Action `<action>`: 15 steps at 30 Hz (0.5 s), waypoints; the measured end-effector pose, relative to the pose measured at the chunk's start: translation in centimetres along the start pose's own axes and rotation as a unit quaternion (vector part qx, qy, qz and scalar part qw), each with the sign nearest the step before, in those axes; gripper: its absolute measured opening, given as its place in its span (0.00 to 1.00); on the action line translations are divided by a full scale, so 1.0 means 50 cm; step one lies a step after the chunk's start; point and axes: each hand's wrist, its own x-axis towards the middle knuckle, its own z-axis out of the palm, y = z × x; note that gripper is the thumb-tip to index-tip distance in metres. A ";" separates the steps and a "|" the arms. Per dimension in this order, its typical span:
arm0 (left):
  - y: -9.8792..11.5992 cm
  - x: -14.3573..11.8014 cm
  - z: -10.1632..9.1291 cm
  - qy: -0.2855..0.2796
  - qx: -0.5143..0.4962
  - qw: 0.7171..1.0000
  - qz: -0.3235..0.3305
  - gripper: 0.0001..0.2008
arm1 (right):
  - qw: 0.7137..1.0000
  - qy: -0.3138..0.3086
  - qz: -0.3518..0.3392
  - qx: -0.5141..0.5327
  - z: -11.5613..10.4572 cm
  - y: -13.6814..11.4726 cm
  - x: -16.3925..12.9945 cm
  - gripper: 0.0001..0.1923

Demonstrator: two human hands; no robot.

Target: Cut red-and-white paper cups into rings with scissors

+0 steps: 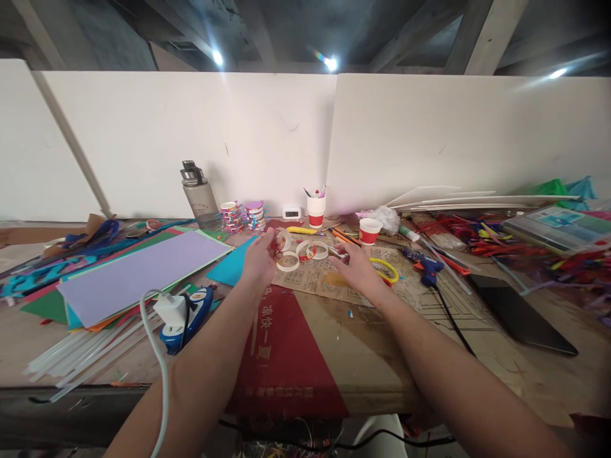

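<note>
My left hand (pixel 261 256) holds a white paper ring (pixel 284 240) with a red patch, lifted a little above the table. Just below it lies another white ring (pixel 287 261) on the brown printed paper (pixel 324 283). Two more rings (pixel 312 250) lie side by side past the fingers. My right hand (pixel 354 266) rests over the brown paper, fingers bent; a small metal tool (pixel 338 252) sits at its fingertips. I cannot tell if the hand grips it. A yellow ring (pixel 386 270) lies right of that hand.
Coloured paper sheets (pixel 138 270) and clear glue sticks (pixel 81 359) lie left, with a white charger on a blue-white holder (pixel 184 315). A water bottle (pixel 199 197), stacked rings (pixel 243 216), two red-white cups (pixel 316 211), a blue glue gun (pixel 424 267) and a black tablet (pixel 518 315) stand around.
</note>
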 end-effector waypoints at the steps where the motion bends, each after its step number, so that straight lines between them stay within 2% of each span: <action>1: -0.001 0.001 -0.001 0.003 0.001 1.000 -0.004 0.14 | 1.000 -0.003 -0.002 -0.014 0.000 0.001 0.000 0.11; 6: -0.009 0.006 -0.008 -0.018 0.050 0.998 0.041 0.14 | 0.995 -0.033 0.020 -0.095 -0.003 -0.007 0.001 0.10; 9: -0.014 0.013 -0.015 -0.019 0.170 0.981 0.096 0.12 | 0.992 -0.073 0.020 -0.102 -0.005 -0.014 -0.001 0.07; 11: -0.015 0.018 -0.019 -0.027 0.297 0.946 0.127 0.08 | 0.990 -0.092 0.012 -0.107 -0.004 -0.016 -0.004 0.07; 15: -0.015 0.024 -0.023 -0.057 0.523 0.829 0.189 0.07 | 0.989 -0.100 0.009 -0.112 0.003 -0.013 -0.012 0.07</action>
